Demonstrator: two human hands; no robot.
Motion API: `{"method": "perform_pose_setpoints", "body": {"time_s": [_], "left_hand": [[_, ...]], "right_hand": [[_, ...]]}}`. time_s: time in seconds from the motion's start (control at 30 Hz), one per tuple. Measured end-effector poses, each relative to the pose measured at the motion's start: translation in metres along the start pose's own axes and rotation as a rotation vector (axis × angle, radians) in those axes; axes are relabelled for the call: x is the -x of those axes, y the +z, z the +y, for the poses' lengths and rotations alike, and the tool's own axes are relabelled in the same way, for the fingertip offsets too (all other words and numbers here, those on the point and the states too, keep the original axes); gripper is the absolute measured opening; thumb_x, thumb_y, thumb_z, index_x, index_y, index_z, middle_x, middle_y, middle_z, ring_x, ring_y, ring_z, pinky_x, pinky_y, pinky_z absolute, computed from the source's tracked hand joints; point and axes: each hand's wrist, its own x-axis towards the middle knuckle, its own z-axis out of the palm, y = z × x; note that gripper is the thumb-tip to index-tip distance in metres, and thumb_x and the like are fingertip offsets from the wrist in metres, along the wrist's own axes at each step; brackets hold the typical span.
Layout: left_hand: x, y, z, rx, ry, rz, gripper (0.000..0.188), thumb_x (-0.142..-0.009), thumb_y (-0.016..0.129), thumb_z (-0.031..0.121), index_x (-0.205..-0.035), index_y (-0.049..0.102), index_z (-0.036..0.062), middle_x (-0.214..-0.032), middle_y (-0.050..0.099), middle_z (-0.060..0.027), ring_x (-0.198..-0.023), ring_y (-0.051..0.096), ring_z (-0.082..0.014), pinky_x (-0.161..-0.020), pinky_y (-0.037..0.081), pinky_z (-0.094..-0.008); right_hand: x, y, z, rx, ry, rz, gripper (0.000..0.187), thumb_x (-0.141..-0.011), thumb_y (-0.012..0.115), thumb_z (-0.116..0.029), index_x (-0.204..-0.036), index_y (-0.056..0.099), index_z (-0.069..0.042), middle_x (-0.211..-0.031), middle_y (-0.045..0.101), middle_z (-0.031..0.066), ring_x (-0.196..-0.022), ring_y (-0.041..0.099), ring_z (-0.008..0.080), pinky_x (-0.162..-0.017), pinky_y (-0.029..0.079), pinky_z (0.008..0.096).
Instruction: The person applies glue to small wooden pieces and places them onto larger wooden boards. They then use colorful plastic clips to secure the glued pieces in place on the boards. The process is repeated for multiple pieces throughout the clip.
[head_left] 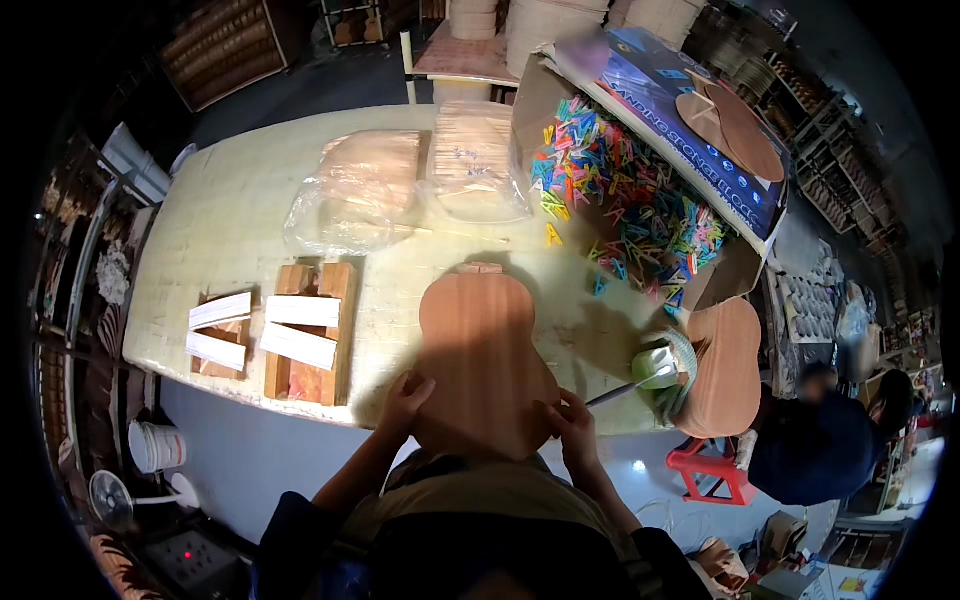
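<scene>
A person is gripping a wooden guitar body (478, 360) at the near side of a pale bench (240, 190), with the left hand (403, 402) holding one edge of the wide end and the right hand (573, 422) holding the opposite edge. The body's long axis is running almost straight away from the person, its narrower end pointing across the bench and its broad end sitting close to the waist. Neither hand is clearly nearer: the two are flanking the broad half, the left a little farther forward along its edge, the right a little closer to the person. The guitar body is lying between the hands and stretching out ahead of them, its flat brown face turned up. The left thumb is resting on the rim of that face, while the far fingers of both hands are disappearing beneath or behind the wood, so their exact hold cannot be told. Just beyond the right hand, a thin handle (614, 393) is jutting from a green cup (656, 367), and a second guitar body (724, 370) is standing or leaning beside it; which, the view is not showing. Farther off, colourful clothespins (590, 150) are spilling from a cardboard box (655, 85), and white strips (303, 312) are lying across wooden blocks to the left.
</scene>
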Motion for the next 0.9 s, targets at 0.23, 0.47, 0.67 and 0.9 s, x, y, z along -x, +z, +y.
{"method": "perform_pose_setpoints", "body": {"time_s": [0.23,0.47,0.67,0.9], "left_hand": [[-0.058,-0.011,-0.005,0.153,0.174,-0.22,0.022,-0.086,0.066,0.008,-0.106,0.058,0.0037,-0.095,0.064,-0.0011,-0.083,0.059,-0.0091,-0.073,0.049,-0.0244],[-0.04,0.07,0.056,-1.082,0.944,-0.029,0.063,-0.075,0.073,0.024,-0.13,0.046,0.0082,-0.138,0.04,-0.0191,-0.128,0.035,-0.0407,-0.105,0.028,-0.0531],[-0.058,0.11,0.045,-1.409,0.728,-0.118,0.058,-0.081,0.065,0.036,-0.135,0.048,0.0222,-0.147,0.031,-0.0142,-0.137,0.019,-0.0442,-0.107,0.016,-0.0632],[-0.066,0.112,0.042,-1.403,0.778,-0.061,0.057,-0.081,0.065,0.036,-0.134,0.049,0.0222,-0.147,0.031,-0.014,-0.137,0.019,-0.0438,-0.108,0.014,-0.0625]], "right_hand": [[-0.036,0.005,0.034,0.136,-0.045,-0.062,0.035,-0.084,0.069,-0.019,-0.11,0.056,-0.001,-0.081,0.065,0.0044,-0.063,0.054,0.0091,-0.053,0.041,0.0243],[-0.131,-0.066,-0.058,0.921,-0.563,0.339,0.059,-0.081,0.069,-0.031,-0.126,0.043,-0.003,-0.107,0.058,0.017,-0.093,0.059,0.0305,-0.077,0.048,0.0432],[-0.27,-0.197,-0.098,1.407,-0.09,0.768,0.066,-0.084,0.056,-0.048,-0.129,0.039,-0.003,-0.12,0.049,0.0216,-0.109,0.049,0.0401,-0.093,0.042,0.045],[-0.344,-0.189,-0.089,0.97,0.011,0.293,0.081,-0.08,0.051,-0.06,-0.145,0.027,-0.017,-0.145,0.03,0.0211,-0.127,0.037,0.0423,-0.1,0.033,0.0532]]}}
